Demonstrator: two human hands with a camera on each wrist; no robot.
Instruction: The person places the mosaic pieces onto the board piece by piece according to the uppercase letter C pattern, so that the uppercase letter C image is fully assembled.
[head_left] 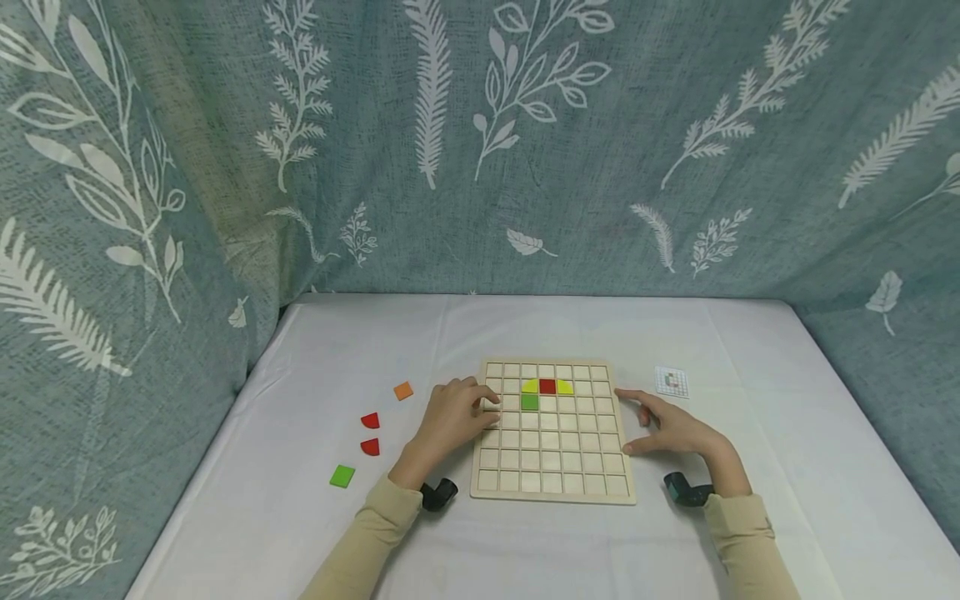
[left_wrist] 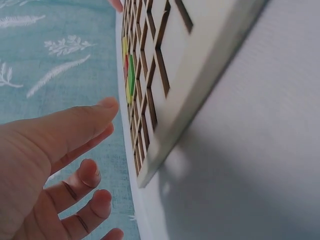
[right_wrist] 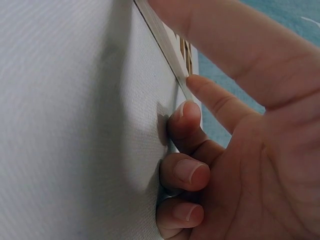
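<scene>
1. a wooden grid board (head_left: 553, 483) lies flat on a white-covered table (head_left: 255, 517), near the middle and closer to the front edge.
2. the left hand (head_left: 450, 418) rests at the board's left edge, about midway along it, fingers bent over the rim onto the outermost squares. it holds nothing. in the left wrist view the thumb (left_wrist: 75, 127) is stretched out and the other fingers are loosely bent, apart from the board's corner.
3. the right hand (head_left: 670, 425) sits at the board's right edge, fairly open, with the forefinger pointing along the upper part of the rim and the thumb near the lower part. in the right wrist view a fingertip (right_wrist: 196, 82) touches the board's thin edge, while three fingers curl down against the cloth. it grips nothing.
4. on the board, in the second row from the far edge, a red square (head_left: 547, 386) sits between two yellow quarter-round pieces (head_left: 530, 387); a green square (head_left: 529, 402) lies just below the left yellow one.
5. left of the board on the cloth: an orange square (head_left: 403, 390), two red quarter-round pieces (head_left: 370, 420), and a green square tile (head_left: 342, 476) nearest the front edge.
6. a small pattern card (head_left: 672, 382) lies just off the board's far right corner.
</scene>
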